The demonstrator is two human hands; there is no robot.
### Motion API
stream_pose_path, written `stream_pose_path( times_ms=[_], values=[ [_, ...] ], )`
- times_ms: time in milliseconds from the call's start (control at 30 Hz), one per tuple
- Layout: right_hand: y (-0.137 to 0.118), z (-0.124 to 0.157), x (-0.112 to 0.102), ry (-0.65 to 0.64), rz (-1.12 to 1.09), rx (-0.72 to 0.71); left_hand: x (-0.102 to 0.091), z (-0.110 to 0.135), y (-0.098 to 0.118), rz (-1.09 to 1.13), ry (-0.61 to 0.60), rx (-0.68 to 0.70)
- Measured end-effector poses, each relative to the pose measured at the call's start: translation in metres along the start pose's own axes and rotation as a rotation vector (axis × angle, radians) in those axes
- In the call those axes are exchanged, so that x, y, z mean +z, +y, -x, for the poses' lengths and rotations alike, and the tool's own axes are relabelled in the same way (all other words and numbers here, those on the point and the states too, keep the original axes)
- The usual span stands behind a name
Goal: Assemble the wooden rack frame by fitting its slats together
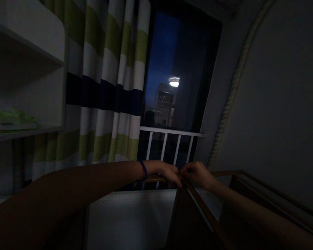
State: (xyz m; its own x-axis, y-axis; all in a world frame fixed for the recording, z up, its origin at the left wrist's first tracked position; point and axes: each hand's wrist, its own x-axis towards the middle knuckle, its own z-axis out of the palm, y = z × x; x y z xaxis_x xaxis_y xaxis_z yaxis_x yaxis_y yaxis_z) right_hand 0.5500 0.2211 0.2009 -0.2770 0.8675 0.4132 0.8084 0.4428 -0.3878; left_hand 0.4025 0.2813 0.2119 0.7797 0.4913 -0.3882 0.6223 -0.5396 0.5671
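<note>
1. Writing: no brand, label or lettering can be read anywhere; the scene is too dark.
2. Left hand (169,172): lower centre of the frame, at the end of a forearm that reaches in from the lower left, nearly level. A blue bead bracelet (144,169) sits on the wrist. The fingers curl downward over the top rail of the wooden frame (198,201). The grip is pressed together at the fingertips, but what it pinches is too small and dark to tell.
3. Right hand (198,174): just right of the left hand, on a forearm that rises from the lower right corner. Its fingertips point left and meet those of the left hand. The grip is pressed together; the item between the fingers cannot be made out.
4. Wooden frame: brown, lower centre to lower right of the frame. Both hands rest at its upper left corner, where two rails join.
5. White railing (172,133): centre, directly behind the hands, across the foot of the dark window (172,52).
6. Striped curtain (104,86): upper left to centre, banded white, green and dark blue.
7. Shelf unit (26,69): far left; a green item (10,118) lies on one shelf.
8. Round lamp (174,82): reflected in the window glass.
</note>
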Motion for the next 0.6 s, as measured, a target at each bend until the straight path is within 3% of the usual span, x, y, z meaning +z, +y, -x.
stream_pose_path(
  times_ms=[333, 600],
  values=[
    [-0.006, 0.005, -0.006, 0.001, 0.130, -0.013, 0.002, -0.004, -0.008, -0.027, 0.021, 0.079],
    [-0.007, 0.003, -0.004, 0.002, 0.177, -0.020, 0.010, -0.004, -0.005, -0.151, 0.223, 0.086]
  ],
)
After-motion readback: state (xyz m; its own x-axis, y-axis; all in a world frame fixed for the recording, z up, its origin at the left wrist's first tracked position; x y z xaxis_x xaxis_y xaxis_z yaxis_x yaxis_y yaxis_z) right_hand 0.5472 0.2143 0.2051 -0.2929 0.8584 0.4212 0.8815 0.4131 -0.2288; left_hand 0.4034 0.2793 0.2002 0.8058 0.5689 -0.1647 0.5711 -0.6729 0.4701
